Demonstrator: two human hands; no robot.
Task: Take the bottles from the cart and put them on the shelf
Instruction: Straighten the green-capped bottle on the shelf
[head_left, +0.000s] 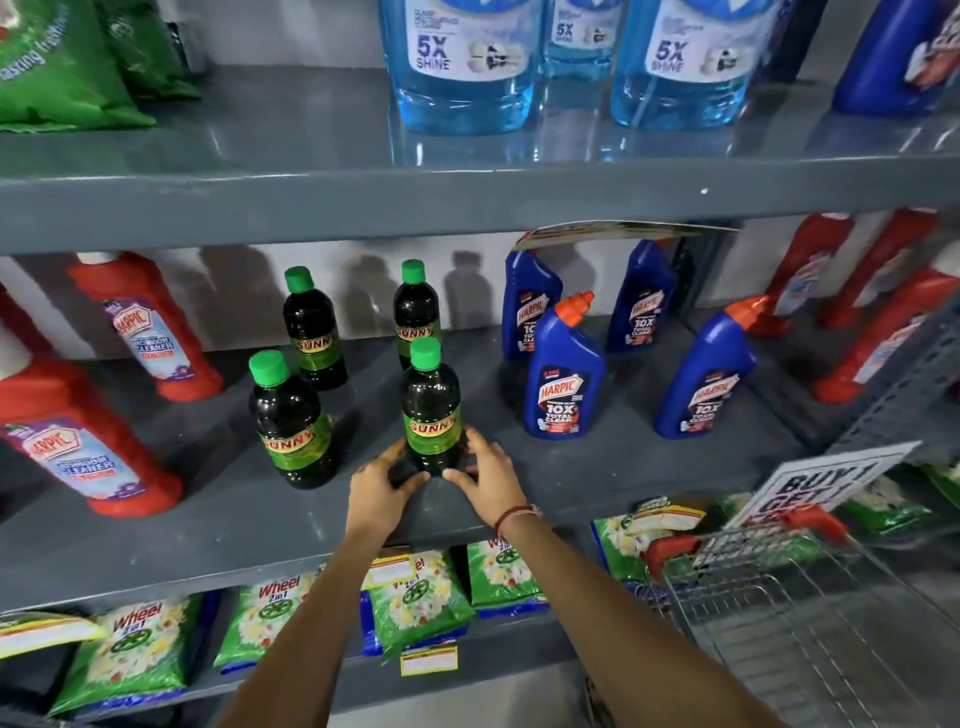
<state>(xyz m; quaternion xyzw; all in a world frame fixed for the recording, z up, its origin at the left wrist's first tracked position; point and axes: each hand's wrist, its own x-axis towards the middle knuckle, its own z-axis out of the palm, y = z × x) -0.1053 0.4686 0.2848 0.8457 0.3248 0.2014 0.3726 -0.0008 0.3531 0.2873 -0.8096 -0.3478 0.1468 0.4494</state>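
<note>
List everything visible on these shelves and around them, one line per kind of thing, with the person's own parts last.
Sunny bottles: four, dark with green caps, middle shelf centre; the front right one sits between both hands.
Blue Harpic bottles: four, blue with orange caps where visible, middle shelf, right of centre.
Red Harpic bottles: at least two at left, more at far right, middle shelf.
Clear blue bottles: three, top shelf.
Wheel packets: several, green, bottom shelf.
Green bags: top shelf left.
Wire cart: one, metal with red handle, lower right.
Offer sign: one, white, right.
Left hand: fingers on the bottle's base.
Right hand: same, thread band on wrist.
</note>
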